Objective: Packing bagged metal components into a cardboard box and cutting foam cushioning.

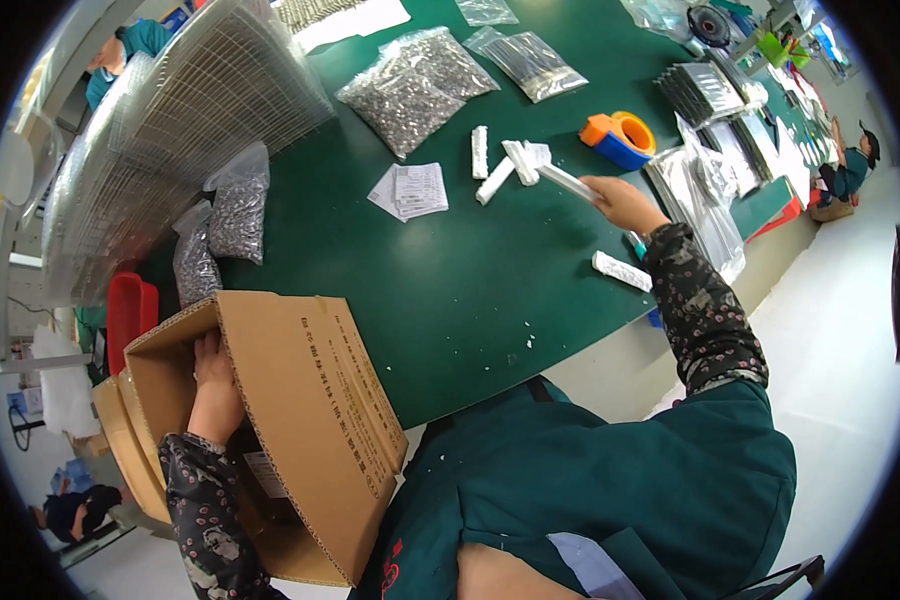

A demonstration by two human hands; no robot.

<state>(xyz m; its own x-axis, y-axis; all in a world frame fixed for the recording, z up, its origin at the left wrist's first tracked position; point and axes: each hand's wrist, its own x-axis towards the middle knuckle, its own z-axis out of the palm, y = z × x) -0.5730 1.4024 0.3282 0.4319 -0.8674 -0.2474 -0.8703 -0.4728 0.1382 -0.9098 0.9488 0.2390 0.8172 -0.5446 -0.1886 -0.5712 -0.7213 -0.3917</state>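
My left hand (215, 392) reaches into an open cardboard box (305, 400) that lies tipped at the table's near left edge. Its fingers look stretched out against the inside wall, their tips partly in shade. On the right, my right hand (625, 203) is closed around one end of a slim white wrapped stick (567, 182), held above the green table. The stick's other end points at a small group of white wrapped rolls (500, 180). One more white roll (480, 152) lies left of them, and another roll (622, 271) sits below my right wrist.
An orange and blue tape dispenser (620, 138) stands beyond my right hand. Bags of small metal parts (417, 90) lie farther back, with paper labels (410, 191) nearer. Stacked clear trays (190, 140), filled bags (239, 205) and a red bin (130, 312) line the left.
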